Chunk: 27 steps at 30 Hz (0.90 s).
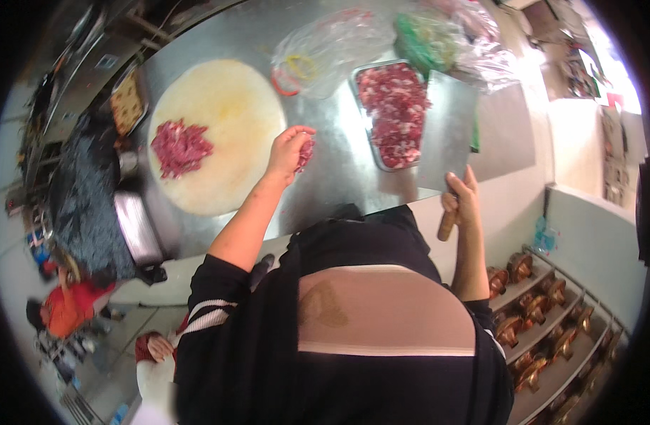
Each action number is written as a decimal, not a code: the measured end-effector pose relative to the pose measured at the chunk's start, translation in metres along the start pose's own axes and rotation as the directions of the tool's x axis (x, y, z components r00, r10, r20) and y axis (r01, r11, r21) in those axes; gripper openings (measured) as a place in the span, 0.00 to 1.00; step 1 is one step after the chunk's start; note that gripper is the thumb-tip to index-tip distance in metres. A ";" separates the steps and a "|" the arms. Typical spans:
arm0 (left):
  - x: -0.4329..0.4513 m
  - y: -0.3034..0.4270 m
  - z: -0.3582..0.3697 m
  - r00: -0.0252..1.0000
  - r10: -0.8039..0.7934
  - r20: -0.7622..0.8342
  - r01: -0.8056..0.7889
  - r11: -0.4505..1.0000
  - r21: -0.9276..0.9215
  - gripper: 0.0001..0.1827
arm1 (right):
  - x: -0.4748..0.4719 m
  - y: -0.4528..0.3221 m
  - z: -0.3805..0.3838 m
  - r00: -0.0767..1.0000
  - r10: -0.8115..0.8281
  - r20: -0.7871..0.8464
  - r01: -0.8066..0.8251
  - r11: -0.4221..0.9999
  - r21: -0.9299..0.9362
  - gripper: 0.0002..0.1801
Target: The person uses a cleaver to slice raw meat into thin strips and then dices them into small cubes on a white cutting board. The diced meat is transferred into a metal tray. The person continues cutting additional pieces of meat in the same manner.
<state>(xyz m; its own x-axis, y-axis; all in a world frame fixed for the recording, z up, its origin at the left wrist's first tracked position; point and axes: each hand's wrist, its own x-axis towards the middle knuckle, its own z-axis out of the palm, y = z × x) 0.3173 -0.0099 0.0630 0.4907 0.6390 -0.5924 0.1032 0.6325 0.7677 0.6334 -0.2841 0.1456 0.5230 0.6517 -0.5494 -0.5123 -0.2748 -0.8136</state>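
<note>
My left hand [288, 154] is curled around a small portion of raw red meat [305, 155], held above the steel table just off the edge of a round cutting board [234, 122]. A heap of chopped raw meat [181, 149] lies at the board's left side. My right hand [461, 194] grips the wooden handle of a broad cleaver [448, 130], its wide blade pointing away from me. That blade overlaps the right side of a metal tray [378, 154] filled with chopped, fat-flecked meat [391, 114].
Clear plastic bags [330, 53] and a green bag [428, 45] lie at the table's back. A tray of yellowish food [128, 102] stands left of the board. Roasted poultry-like pieces [534, 303] fill a rack at lower right. Another person in orange [64, 311] is at left.
</note>
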 end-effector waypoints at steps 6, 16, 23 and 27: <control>0.032 0.002 0.074 0.993 0.092 0.072 -0.063 0.940 -0.335 0.13 | 0.028 0.012 0.005 0.985 0.042 0.170 -0.053 0.997 0.061 0.17; 0.103 -0.020 0.198 0.825 0.520 -0.219 -0.434 0.833 0.342 0.14 | 0.129 0.021 -0.046 0.928 0.227 0.297 -0.184 0.969 -0.166 0.17; 0.144 -0.049 0.246 0.394 0.919 -0.003 -0.412 0.180 0.893 0.06 | 0.141 -0.022 -0.084 0.899 0.289 0.329 -0.189 0.934 -0.304 0.20; 0.145 -0.052 0.246 0.382 0.923 0.042 -0.320 0.090 0.943 0.07 | 0.134 -0.048 -0.117 0.894 0.268 0.359 -0.159 0.938 -0.307 0.20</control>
<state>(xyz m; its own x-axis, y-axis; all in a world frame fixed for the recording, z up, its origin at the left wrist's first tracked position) 0.5963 -0.0580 -0.0028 0.3190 0.8098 0.4925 0.6681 -0.5607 0.4892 0.8080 -0.2669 0.0889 0.0854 0.7625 -0.6413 -0.3547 -0.5782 -0.7348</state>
